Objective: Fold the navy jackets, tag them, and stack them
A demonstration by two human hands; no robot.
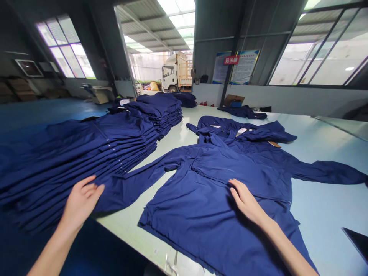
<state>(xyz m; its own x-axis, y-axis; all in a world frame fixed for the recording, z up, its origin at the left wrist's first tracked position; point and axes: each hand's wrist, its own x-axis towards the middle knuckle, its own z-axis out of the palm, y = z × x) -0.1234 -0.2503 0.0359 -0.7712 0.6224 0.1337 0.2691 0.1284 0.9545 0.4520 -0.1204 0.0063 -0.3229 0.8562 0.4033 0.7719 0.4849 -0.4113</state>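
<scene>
A navy work jacket (pixel 207 214) lies spread on the pale green table (pixel 324 218), with its left-hand sleeve (pixel 129 188) stretched toward the stack. My right hand (pixel 244 201) rests flat on the jacket's front, holding nothing. My left hand (pixel 82 201) hovers at the sleeve's end, fingers apart, beside a tall stack of folded navy garments (pixel 77 157). Behind the spread jacket lies a second rumpled navy jacket (pixel 235 130) with a pale label at its collar. A further stack of navy garments (pixel 161 111) continues toward the back.
A navy bundle (pixel 243 112) and a cardboard box (pixel 234 100) sit at the table's far end. A dark flat object (pixel 356 241) pokes in at the right edge. Beyond the table stand a wall poster (pixel 235 67) and a white truck (pixel 176 73).
</scene>
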